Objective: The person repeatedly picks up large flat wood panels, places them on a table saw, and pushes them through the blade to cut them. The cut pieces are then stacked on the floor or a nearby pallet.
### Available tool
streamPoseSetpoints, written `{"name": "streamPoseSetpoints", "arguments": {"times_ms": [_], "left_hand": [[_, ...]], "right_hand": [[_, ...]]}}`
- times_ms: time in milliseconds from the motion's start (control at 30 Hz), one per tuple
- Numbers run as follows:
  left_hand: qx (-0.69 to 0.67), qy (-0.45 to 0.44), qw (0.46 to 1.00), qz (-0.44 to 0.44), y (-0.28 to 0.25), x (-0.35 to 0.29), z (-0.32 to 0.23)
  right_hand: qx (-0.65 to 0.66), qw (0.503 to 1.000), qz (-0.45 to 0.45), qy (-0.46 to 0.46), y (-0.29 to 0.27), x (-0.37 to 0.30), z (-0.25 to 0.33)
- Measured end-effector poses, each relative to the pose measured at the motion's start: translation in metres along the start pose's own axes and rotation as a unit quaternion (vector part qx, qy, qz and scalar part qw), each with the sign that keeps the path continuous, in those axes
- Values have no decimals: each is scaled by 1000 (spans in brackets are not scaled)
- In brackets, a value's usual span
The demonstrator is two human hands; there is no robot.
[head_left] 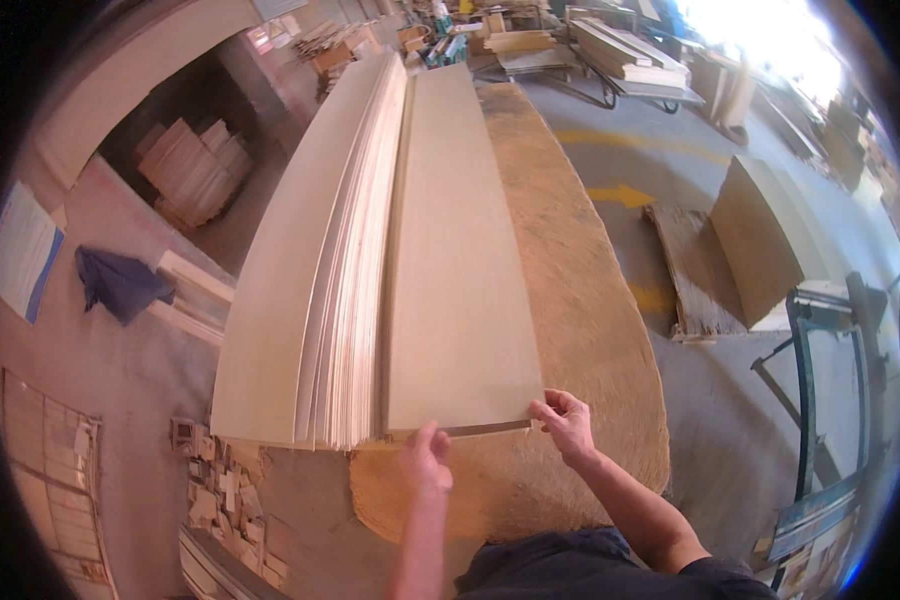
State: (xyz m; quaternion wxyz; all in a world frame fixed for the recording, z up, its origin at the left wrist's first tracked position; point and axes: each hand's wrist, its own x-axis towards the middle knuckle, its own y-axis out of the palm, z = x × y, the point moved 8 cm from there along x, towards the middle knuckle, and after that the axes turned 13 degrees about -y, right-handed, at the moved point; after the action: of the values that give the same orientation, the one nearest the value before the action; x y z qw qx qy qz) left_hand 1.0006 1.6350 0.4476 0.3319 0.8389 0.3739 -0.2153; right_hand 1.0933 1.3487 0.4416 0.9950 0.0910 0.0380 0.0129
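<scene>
A long, pale, thin wood sheet (460,260) lies on a low stack in front of me, its near right corner slightly raised above a dark gap. My right hand (567,425) pinches that corner between thumb and fingers. At the near edge, toward its left end, my left hand (428,460) is slightly blurred, with curled fingers closed at the sheet's edge. Just left of it stands a taller stack of similar sheets (280,260), its many thin edges fanned out unevenly along the side.
Both stacks rest on a worn, tan, wood-like worktop (590,330), bare along its right side. Wood offcuts (232,510) lie on the floor at left. A board stack on a pallet (760,240) and a dark green metal frame (808,400) stand at right. Loaded carts (635,60) are farther back.
</scene>
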Motion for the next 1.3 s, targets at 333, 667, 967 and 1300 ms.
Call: {"name": "streamPoseSetpoints", "arguments": {"times_ms": [333,667,967,1300], "left_hand": [[38,-123,985,113,44,-23,66],[254,173,951,-33,-89,-20,-16],[432,46,896,93,-41,-17,15],[443,76,890,76,-29,-8,28]], "right_hand": [[-2,998,37,54,-61,34,-1],[-15,993,81,86,-73,-68,-7],[-131,981,126,-66,-81,-124,16],[-289,928,200,-126,-67,-112,58]]}}
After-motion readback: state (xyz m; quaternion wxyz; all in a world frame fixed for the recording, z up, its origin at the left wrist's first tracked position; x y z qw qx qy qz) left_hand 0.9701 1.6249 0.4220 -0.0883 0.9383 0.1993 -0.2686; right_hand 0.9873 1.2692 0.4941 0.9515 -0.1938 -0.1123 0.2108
